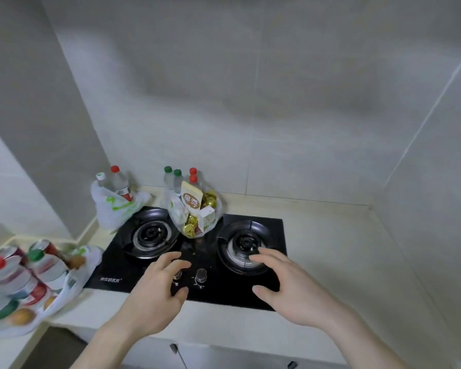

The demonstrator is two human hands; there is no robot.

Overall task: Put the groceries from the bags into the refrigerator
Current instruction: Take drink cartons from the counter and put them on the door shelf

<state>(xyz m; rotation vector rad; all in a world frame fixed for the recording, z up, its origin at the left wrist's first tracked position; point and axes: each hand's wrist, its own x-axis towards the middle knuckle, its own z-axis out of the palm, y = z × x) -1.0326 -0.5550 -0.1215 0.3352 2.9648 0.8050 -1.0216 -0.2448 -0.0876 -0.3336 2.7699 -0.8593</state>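
Observation:
A clear plastic bag (194, 211) of snack packets, gold-wrapped sweets and capped bottles stands between the two burners at the back of the black gas hob (133, 272). A white bag (117, 206) holding bottles leans in the back left corner. A third bag (27, 283) full of bottles and oranges lies on the counter at the far left. My left hand (157, 291) and my right hand (285, 283) hover over the front of the hob with fingers loosely spread, holding nothing, short of the middle bag. The refrigerator is out of view.
Two control knobs (200, 275) sit at the hob's front between my hands. Tiled walls close in the counter at the back, left and right. Pale counter (330, 249) stretches to the right of the hob. Cabinet doors show below the counter edge.

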